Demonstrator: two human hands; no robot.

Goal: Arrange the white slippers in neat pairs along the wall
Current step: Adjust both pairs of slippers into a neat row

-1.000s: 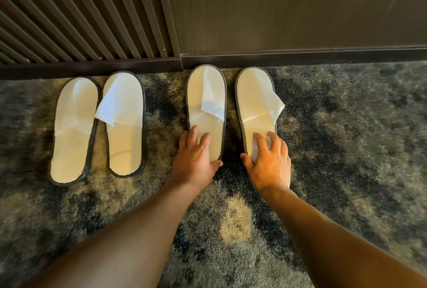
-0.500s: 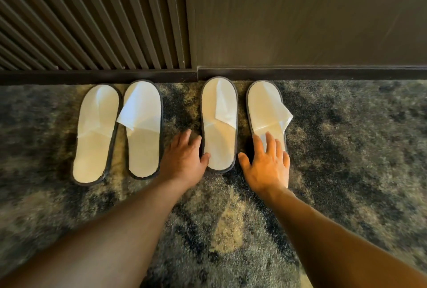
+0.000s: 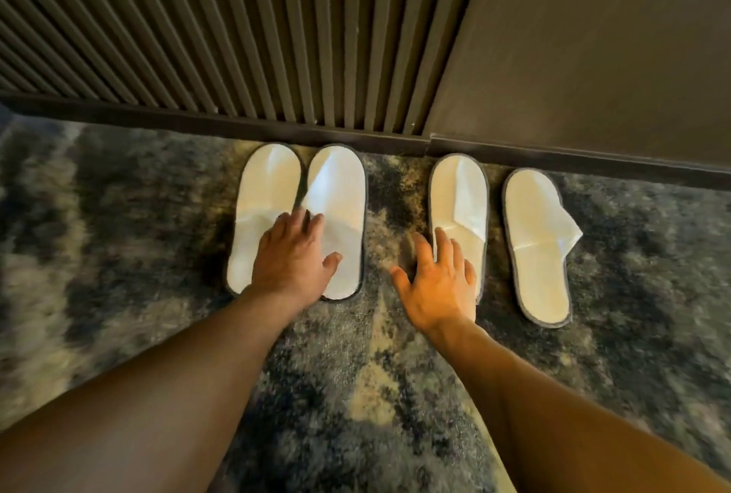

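Note:
Several white slippers with grey edging lie on the carpet, toes toward the wall. The left pair lies side by side, touching: the far-left slipper (image 3: 263, 207) and its partner (image 3: 340, 192). My left hand (image 3: 290, 259) lies flat across the heels of both, fingers spread, gripping nothing. To the right lie a third slipper (image 3: 461, 196) and a fourth slipper (image 3: 534, 239), a gap between them; the fourth has its strap flap sticking out to the right. My right hand (image 3: 435, 287) hovers open over the heel of the third slipper and the carpet beside it.
A dark baseboard (image 3: 395, 140) runs along the foot of a ribbed wooden wall (image 3: 237, 25), with a plain dark panel (image 3: 593, 41) to the right. Mottled grey and beige carpet (image 3: 375, 393) covers the floor all around.
Both hands have shifted left: the left hand from beside the third slipper onto the left pair, the right hand from the fourth slipper to the third. The view has swung left too.

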